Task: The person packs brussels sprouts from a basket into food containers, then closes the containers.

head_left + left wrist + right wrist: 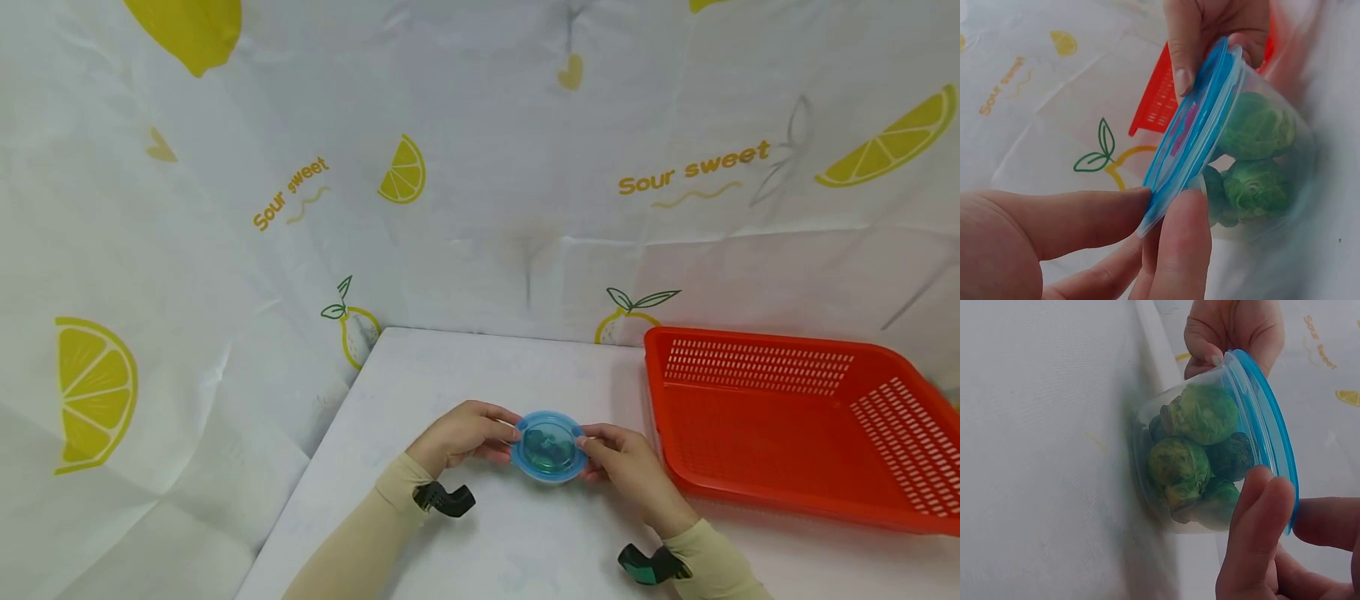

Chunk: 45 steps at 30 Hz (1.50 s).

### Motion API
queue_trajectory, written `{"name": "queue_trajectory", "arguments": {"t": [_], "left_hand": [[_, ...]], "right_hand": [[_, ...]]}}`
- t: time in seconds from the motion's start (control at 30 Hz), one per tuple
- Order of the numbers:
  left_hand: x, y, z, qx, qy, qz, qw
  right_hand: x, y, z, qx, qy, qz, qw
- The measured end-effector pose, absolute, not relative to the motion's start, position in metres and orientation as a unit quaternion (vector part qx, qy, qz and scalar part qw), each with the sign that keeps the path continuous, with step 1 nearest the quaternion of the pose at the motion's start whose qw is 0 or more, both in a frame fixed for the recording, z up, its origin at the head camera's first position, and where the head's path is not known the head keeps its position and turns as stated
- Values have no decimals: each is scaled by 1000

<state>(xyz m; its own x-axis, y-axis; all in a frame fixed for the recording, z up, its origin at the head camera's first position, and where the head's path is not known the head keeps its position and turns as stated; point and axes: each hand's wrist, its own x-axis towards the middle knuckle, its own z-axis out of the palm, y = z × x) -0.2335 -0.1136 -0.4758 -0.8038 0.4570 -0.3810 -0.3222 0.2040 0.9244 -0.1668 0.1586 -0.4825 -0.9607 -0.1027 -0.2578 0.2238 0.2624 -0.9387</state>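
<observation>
A round, clear plastic food container (1154,425) stands upright on the white table, with a translucent blue lid (550,447) over its top. Through its wall several green Brussels sprouts (1179,465) show. My left hand (472,435) pinches the left edge, its thumb on the lid and fingers beneath the rim, as the left wrist view shows. At the opposite edge my right hand (630,468) pinches the rim the same way, thumb on top. The lid lies along the container's rim; whether it is fully sealed I cannot tell.
A large red plastic basket (757,492) with slotted walls stands on the table (450,367) just right of my right hand. White cloth (487,183) printed with lemons hangs behind the table and along its left side. A dark wrist device (444,498) sits on each sleeve.
</observation>
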Motion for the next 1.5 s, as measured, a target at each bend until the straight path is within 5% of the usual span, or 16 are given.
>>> {"name": "queue_trajectory", "arguments": {"t": [1.5], "left_hand": [[-235,-113,-483,77,711,630,302]], "right_hand": [[-166,152,-489,54,778,-617,108]]}}
